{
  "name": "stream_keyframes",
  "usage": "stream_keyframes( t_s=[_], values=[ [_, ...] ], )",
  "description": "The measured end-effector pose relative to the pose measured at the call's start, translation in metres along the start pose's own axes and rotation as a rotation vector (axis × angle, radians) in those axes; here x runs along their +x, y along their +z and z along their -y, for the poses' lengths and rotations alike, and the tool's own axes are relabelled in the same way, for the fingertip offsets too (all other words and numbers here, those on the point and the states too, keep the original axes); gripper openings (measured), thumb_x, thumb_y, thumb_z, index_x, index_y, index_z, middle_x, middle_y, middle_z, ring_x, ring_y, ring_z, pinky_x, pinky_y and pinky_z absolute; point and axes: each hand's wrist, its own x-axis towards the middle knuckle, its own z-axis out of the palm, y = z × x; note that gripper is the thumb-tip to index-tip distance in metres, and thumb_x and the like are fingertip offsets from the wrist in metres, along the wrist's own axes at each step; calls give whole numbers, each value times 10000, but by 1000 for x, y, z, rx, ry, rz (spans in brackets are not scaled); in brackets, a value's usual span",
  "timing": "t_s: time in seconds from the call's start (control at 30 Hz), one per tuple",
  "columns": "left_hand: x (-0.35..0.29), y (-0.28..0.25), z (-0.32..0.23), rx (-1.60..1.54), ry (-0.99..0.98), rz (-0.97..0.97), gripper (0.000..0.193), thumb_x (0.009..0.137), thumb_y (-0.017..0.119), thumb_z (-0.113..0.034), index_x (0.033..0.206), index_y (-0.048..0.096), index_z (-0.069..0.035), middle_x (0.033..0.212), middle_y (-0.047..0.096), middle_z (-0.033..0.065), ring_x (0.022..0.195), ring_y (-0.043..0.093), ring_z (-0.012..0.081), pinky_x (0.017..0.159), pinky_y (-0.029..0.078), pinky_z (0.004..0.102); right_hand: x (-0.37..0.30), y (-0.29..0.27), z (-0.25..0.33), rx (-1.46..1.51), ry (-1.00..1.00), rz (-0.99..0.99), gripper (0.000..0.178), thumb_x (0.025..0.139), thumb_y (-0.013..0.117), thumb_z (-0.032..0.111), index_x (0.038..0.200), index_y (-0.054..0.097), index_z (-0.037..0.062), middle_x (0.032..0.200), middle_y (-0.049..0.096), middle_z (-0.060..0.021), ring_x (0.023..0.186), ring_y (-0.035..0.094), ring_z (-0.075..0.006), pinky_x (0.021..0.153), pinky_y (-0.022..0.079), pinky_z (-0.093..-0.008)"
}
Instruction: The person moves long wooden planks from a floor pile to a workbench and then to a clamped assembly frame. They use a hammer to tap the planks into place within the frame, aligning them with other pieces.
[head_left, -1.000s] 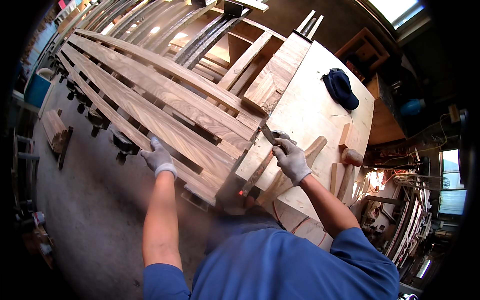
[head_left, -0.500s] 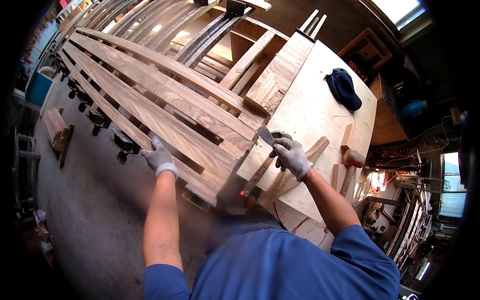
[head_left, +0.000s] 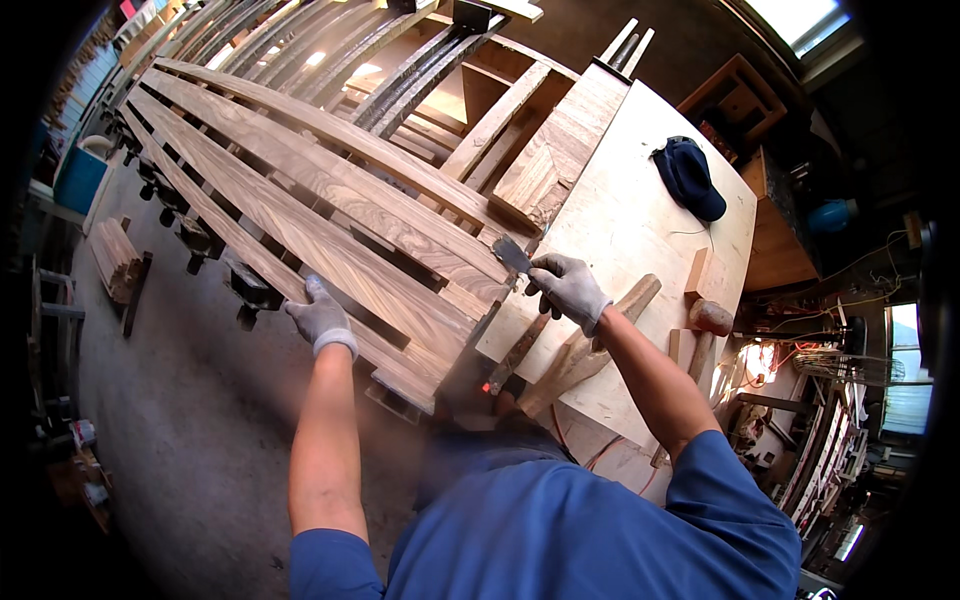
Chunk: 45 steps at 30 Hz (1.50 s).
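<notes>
My right hand [head_left: 575, 289], in a grey-white work glove, is closed around a putty knife [head_left: 511, 254]. Its flat dark blade points left, over the right ends of the wooden slats. Gloved too, my left hand [head_left: 321, 318] rests with fingers apart on the nearest slat [head_left: 240, 255], at its outer edge. Beside that lies a wider brown slat [head_left: 275, 225] with streaked grain, and another wide slat [head_left: 330, 185] runs parallel farther back. Narrow gaps separate the slats. The handle of the putty knife is mostly hidden in my right hand.
A pale plywood tabletop [head_left: 620, 220] to the right holds a dark blue cap [head_left: 689, 180], a wooden mallet [head_left: 711, 318], a small wood block [head_left: 700, 272] and a curved wooden piece [head_left: 570, 372]. Dark metal clamps [head_left: 252, 287] stick out below the slats. Long bars [head_left: 420, 80] cross behind.
My right hand has moved slightly left and up, bringing the putty knife's blade over the slat ends and turning it flatter. My left hand stays in place on the near slat.
</notes>
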Motion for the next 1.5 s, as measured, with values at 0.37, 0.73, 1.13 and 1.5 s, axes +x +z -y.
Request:
stream_keyframes(
  t_s=[0.37,0.73,1.13,1.5],
  values=[
    [6,4,8,8,17,-11,756,991,646,-438,1436,386,116,1333,570,377,1180,624,483,985,534,485,11,-2,26,220,-27,-1,267,1026,615,247,1121,665,2,828,715,-89,539,635,-126,427,481,-260],
    [5,1,6,-15,3,-15,733,998,638,-437,1433,394,100,1326,576,371,1182,626,478,983,534,487,-14,-17,3,62,135,54,263,1017,576,203,1145,676,-3,819,715,-96,532,644,-140,425,497,-274],
    [4,-1,4,-1,-16,-13,759,988,643,-462,1451,390,84,1344,565,375,1193,620,477,993,526,486,18,4,65,172,16,3,258,1030,588,265,1052,675,24,803,719,-83,536,623,-120,424,466,-264],
    [1,2,1,5,-23,-10,755,987,637,-481,1421,413,95,1322,589,364,1164,636,480,976,533,491,-22,-35,2,53,128,-86,286,1022,599,228,1132,677,-23,820,721,-105,504,612,-124,405,463,-270]
  ],
)
